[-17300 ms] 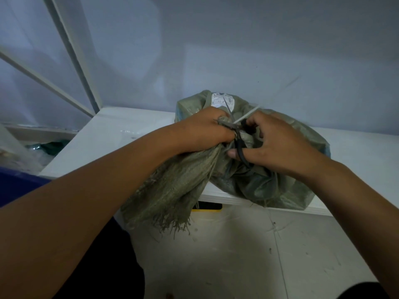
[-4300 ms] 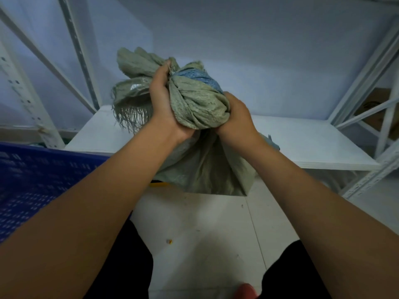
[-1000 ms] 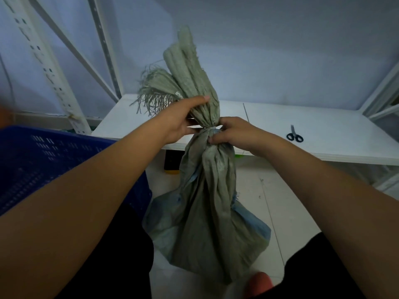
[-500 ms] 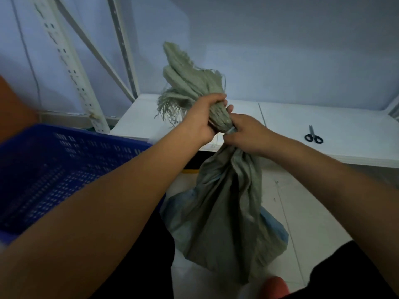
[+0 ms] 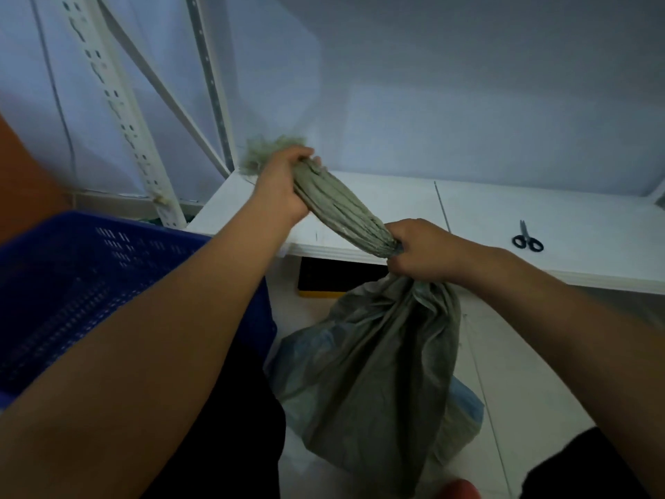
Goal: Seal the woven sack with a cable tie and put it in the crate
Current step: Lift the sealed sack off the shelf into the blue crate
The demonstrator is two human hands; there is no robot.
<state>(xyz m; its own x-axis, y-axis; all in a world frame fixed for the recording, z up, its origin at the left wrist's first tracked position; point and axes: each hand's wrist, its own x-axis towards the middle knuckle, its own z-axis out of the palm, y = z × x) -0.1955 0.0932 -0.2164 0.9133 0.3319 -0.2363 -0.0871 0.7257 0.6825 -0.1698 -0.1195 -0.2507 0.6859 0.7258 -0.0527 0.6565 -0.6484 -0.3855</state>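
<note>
The left hand (image 5: pixel 284 185) grips the gathered neck of the woven sack (image 5: pixel 378 372) near its frayed end. The right hand (image 5: pixel 421 250) clenches the neck lower, hiding any cable tie. The sack hangs above the floor beside the blue crate (image 5: pixel 108 282), not yet in it.

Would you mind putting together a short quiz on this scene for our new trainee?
1. True or false: the sack is outside the blue crate.
2. The scissors lie: A in the crate; B on the white shelf; C on the floor.
3. Fill in: the ____ hand grips the sack's frayed end.
Key: 1 true. 2 B. 3 left; the left hand holds that end, the right hand the neck.
</note>
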